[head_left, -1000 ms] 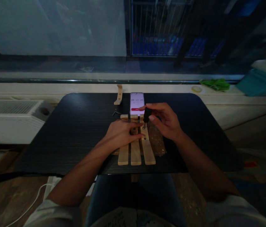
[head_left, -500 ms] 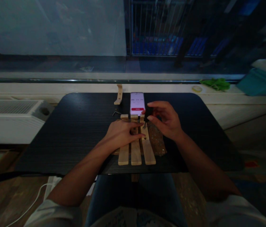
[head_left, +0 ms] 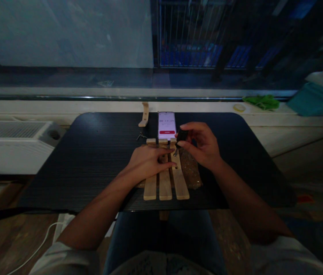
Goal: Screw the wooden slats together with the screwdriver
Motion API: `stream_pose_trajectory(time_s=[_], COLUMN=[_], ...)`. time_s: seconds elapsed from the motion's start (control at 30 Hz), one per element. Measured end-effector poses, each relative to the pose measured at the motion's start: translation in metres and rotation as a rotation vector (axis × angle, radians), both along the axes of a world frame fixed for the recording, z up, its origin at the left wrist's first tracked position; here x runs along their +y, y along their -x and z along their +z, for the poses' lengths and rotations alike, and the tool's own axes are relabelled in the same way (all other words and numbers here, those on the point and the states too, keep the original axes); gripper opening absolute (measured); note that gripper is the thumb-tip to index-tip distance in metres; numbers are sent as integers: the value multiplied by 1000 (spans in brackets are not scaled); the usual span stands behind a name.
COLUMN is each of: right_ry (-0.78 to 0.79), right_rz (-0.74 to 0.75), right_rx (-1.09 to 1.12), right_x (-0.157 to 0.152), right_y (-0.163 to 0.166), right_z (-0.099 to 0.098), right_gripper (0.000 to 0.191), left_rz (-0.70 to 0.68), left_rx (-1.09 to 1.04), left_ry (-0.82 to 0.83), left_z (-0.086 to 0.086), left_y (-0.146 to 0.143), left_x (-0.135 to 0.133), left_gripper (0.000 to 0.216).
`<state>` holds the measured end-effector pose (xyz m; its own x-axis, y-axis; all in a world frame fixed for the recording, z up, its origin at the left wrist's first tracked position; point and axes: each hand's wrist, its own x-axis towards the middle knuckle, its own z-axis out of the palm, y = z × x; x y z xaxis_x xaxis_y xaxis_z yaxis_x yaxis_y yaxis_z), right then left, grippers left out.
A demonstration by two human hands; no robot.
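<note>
Three pale wooden slats lie side by side: the left slat [head_left: 150, 189], the middle slat [head_left: 165, 187] and the right slat [head_left: 182, 187]. My left hand [head_left: 145, 160] rests flat across them, thumb and index finger spread on either side of a hole in the right slat. In my right hand [head_left: 205, 145] is a short black-handled screwdriver [head_left: 182, 135], pinched between thumb and fingers. Its shaft slants down to a small screw head on the right slat, just beyond my left fingertips. A brown, speckled board [head_left: 192, 173] shows underneath the slats.
A lit phone [head_left: 167, 122] with a timer lies behind the slats. Several loose screws [head_left: 141, 136] and a curved wooden piece with holes [head_left: 144, 116] are at the back of the black table [head_left: 92, 164]. Tape [head_left: 239, 107] and a teal container [head_left: 316, 99] stand on the sill.
My right hand and the screwdriver handle have shifted very slightly to the right, while the tip stays at the same spot. My left hand and the slats have not moved.
</note>
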<state>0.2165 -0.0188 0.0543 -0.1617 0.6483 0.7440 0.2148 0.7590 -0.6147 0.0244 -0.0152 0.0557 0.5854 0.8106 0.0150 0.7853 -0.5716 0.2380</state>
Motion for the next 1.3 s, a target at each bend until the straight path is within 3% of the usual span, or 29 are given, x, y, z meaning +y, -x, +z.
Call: stream_pose_trajectory(time_s=[1.3], right_ry=[-36], right_rz=[-19], right_rx=[-20], right_x=[2], right_y=[0], right_z=[-4], right_gripper=[38], left_rz=[-1], left_rx=[-31], left_ry=[-17], left_z=[-3], left_y=[1], left_x=[1], left_gripper=[52])
